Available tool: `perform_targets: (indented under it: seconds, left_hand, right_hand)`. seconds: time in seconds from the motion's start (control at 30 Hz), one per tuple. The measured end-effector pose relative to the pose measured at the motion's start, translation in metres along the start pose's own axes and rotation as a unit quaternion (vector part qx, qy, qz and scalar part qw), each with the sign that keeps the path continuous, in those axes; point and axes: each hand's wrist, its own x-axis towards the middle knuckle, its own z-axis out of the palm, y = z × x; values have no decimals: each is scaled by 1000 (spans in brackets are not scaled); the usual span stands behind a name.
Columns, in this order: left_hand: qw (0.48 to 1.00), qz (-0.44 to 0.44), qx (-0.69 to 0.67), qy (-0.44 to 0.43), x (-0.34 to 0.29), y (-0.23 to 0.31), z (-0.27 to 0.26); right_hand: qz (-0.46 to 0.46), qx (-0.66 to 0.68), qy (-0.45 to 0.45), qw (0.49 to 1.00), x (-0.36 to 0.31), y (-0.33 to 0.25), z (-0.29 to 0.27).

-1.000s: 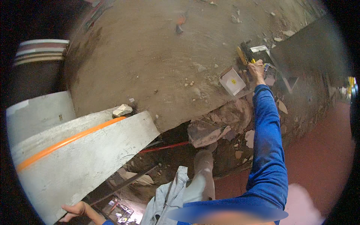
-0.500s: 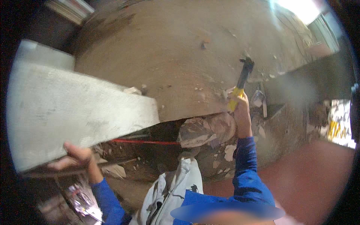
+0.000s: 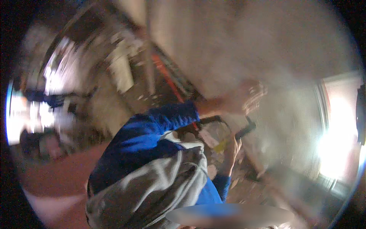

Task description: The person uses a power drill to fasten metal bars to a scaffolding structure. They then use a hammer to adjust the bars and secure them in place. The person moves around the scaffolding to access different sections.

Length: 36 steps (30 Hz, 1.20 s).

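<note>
My left arm in its blue sleeve reaches across the middle of the view. At its end my left hand point(image 3: 249, 97) is spread over or above a broad brownish-grey surface point(image 3: 213, 45), and its fingers are smeared by motion. Just below it, my right hand point(image 3: 233, 148) is closed round a hammer point(image 3: 244, 131). The hammer has a dark shaft and head and a yellow grip, partly hidden by my fingers. Its head points up and to the right, close under my left hand. Whether the left hand touches the surface cannot be made out.
A red bar point(image 3: 166, 72) runs along the dark edge of the surface. Left of it, debris and a pale flat piece point(image 3: 122, 72) lie in a blur. A reddish floor point(image 3: 61, 168) shows at lower left. Bright openings glare at both sides.
My view has swung round strongly and is now blurred. My left hand has left the long pale board, which I no longer make out. My right hand still holds the hammer.
</note>
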Motion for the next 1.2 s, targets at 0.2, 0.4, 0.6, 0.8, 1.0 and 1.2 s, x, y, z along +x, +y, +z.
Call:
perform_targets:
  seconds: [0.2, 0.4, 0.6, 0.8, 1.0, 1.2]
  left_hand:
    - [873, -317, -164, -331, -315, -177, -42]
    - [777, -602, -91, -162, -517, -264, -138]
    - [711, -695, -38, 103, -611, -262, -181]
    - [600, -750, -83, 266, -642, -214, -204]
    - [511, -792, 20, 333, -668, -153, -214]
    - [368, -789, -49, 489, -695, -147, -200]
  right_hand:
    - [129, -82, -190, 970, 2, 28, 143]
    - [159, -132, -416, 886, 10, 27, 311]
    - [179, -135, -413, 883, 9, 35, 451]
    - [266, -166, -504, 805, 7, 20, 582]
    - [358, -112, -577, 725, -9, 46, 685]
    - [364, -242, -636, 636, -54, 80, 762]
